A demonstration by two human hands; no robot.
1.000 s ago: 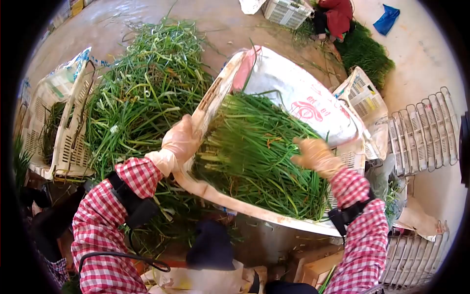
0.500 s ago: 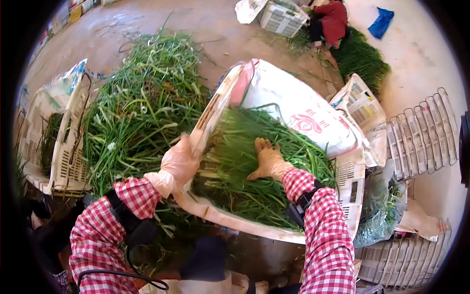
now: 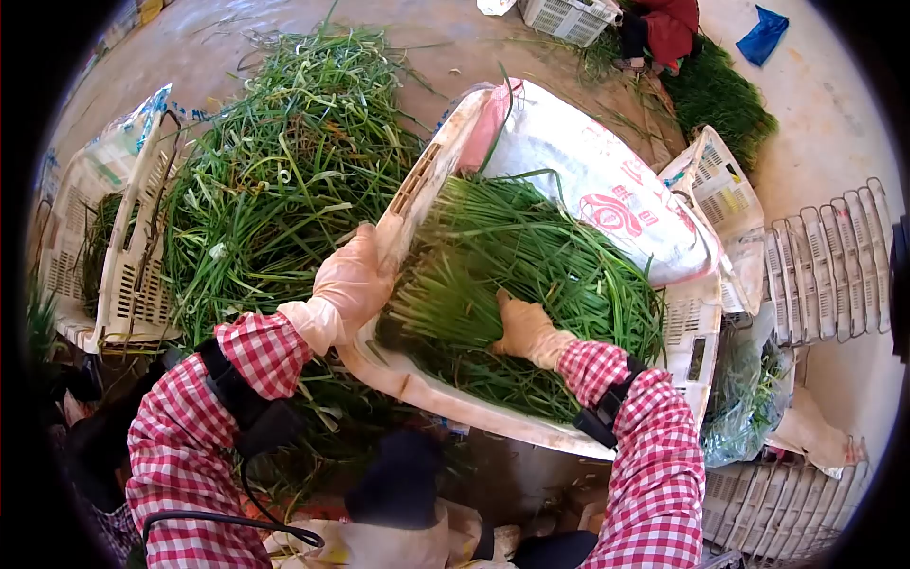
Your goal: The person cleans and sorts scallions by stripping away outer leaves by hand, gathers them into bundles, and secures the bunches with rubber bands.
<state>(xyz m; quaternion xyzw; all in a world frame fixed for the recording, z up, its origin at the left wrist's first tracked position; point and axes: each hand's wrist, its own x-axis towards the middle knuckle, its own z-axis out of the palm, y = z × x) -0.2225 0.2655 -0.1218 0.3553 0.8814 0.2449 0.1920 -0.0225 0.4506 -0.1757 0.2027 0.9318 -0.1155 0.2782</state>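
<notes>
My left hand (image 3: 351,280), in a pale glove, is closed around the left rim of a white plastic crate (image 3: 415,396), which sits tilted in front of me. Inside lie long, thin green leaves that look like chives (image 3: 559,237), with pale stem ends toward the left. My gloved right hand (image 3: 531,330) is sunk into them, gripping a bunch; its thumb shows while the other fingers are mostly hidden by leaves. The bunch left of that hand is blurred by motion. A white sack with red print (image 3: 578,171) lines the crate's far side.
A large heap of loose green leaves (image 3: 284,180) lies on the floor to the left, beside another crate (image 3: 133,284). Stacked crates (image 3: 825,266) and a plastic bag of greens (image 3: 744,398) stand at right. A person in red (image 3: 668,33) crouches at the back near more greens.
My right hand has gone from spread fingers on top of the chives to closing lower among them. The left hand stays on the rim. The view has shifted slightly.
</notes>
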